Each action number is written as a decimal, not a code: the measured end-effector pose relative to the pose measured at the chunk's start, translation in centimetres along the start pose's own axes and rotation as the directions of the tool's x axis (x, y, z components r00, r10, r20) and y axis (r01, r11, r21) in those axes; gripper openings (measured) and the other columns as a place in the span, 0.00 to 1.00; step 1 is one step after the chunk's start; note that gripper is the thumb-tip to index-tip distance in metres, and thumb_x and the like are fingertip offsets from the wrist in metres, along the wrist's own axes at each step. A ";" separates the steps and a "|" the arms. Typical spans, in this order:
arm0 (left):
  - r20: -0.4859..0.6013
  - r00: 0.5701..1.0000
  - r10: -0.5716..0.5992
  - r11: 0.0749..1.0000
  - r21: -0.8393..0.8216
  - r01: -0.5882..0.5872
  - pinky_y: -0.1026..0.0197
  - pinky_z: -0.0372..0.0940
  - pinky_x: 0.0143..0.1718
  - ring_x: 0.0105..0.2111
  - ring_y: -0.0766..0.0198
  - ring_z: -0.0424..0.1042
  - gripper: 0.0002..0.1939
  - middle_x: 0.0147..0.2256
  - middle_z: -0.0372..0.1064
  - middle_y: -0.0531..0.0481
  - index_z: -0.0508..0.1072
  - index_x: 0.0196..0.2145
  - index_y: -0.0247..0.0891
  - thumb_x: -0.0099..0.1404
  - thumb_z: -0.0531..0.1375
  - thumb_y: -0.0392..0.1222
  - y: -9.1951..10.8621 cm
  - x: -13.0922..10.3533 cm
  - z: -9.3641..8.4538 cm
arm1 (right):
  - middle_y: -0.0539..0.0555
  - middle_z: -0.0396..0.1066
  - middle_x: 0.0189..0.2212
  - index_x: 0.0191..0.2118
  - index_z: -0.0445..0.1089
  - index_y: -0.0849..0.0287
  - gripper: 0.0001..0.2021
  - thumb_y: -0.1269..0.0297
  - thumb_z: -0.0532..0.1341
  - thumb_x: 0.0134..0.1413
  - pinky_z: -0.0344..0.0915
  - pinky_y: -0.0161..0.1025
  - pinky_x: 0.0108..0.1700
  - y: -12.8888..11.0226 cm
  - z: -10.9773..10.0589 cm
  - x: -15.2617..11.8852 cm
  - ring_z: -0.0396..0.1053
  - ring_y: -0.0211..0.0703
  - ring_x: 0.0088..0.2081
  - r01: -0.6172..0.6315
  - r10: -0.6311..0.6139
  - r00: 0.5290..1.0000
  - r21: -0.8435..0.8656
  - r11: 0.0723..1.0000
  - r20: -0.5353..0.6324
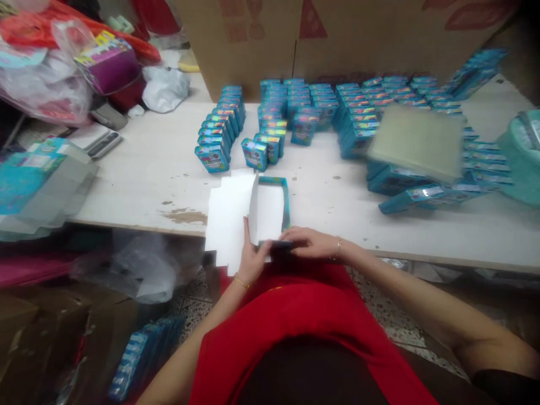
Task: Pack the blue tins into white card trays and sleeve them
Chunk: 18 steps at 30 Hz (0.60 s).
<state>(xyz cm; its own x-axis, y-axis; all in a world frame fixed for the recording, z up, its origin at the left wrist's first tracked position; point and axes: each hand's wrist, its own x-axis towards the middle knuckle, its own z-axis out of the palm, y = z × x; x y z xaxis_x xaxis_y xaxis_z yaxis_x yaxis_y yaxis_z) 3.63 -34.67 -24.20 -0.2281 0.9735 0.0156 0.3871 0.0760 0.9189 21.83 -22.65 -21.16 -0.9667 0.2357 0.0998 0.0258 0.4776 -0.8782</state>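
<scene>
The left hand (pixel 252 260) and right hand (pixel 314 243) grasp the open carton (pixel 230 222) at its dark near end, overhanging the bench (pixel 329 199) edge, where uneven pressure could crease a panel or loosened fingers drop it.

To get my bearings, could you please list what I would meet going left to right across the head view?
Stacked teal cartons, white plastic bag, leftmost row of small blue boxes, right hand, pale square slab, round teal tub.

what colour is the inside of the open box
White inside the open box, seen in the head view.
</scene>
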 end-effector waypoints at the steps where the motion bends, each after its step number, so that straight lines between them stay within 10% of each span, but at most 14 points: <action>1: -0.067 0.997 -0.033 0.998 -0.061 0.029 0.52 0.58 0.57 0.56 0.57 0.63 0.41 0.61 0.53 0.36 0.28 0.66 0.37 0.67 0.50 0.53 0.1 0.4 0.2 | 0.56 0.69 0.44 0.45 0.68 0.59 0.11 0.67 0.56 0.57 0.63 0.45 0.50 -0.3 -0.2 0.1 0.65 0.42 0.45 -0.015 0.014 1.000 0.021 1.000 0.016; 5: -0.227 0.969 -0.094 0.980 -0.193 0.050 0.52 0.58 0.58 0.55 0.56 0.64 0.37 0.58 0.59 0.40 0.46 0.64 0.38 0.64 0.55 0.51 0.3 1.4 0.9 | 0.54 0.70 0.39 0.43 0.69 0.58 0.10 0.63 0.53 0.62 0.65 0.44 0.48 -0.2 1.3 0.3 0.67 0.42 0.41 -0.116 0.116 0.979 0.011 0.993 -0.165; 13: -0.349 0.932 -0.097 0.993 -0.092 0.069 0.49 0.53 0.62 0.61 0.54 0.53 0.34 0.62 0.52 0.48 0.47 0.64 0.44 0.63 0.54 0.40 0.0 1.5 2.0 | 0.59 0.63 0.47 0.60 0.51 0.55 0.23 0.63 0.54 0.61 0.65 0.47 0.50 0.9 6.0 0.3 0.65 0.46 0.46 -0.219 0.136 0.753 -0.049 0.975 -0.643; 18: -0.390 0.920 -0.047 0.999 -0.029 0.038 0.50 0.51 0.63 0.62 0.55 0.51 0.36 0.63 0.52 0.51 0.44 0.65 0.45 0.62 0.53 0.35 0.0 1.7 2.3 | 0.61 0.55 0.55 0.58 0.54 0.53 0.22 0.63 0.56 0.60 0.62 0.52 0.56 1.2 7.6 -0.5 0.57 0.51 0.56 -0.173 -0.028 0.806 -0.280 0.944 -0.591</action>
<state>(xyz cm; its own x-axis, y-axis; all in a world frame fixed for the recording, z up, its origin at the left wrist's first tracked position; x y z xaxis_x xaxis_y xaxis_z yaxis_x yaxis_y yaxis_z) 5.27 -32.55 -25.09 -0.5761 0.8078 0.1250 0.3516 0.1069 0.9300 20.44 -28.68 -25.83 -0.6292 0.6773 0.3812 0.2633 0.6472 -0.7154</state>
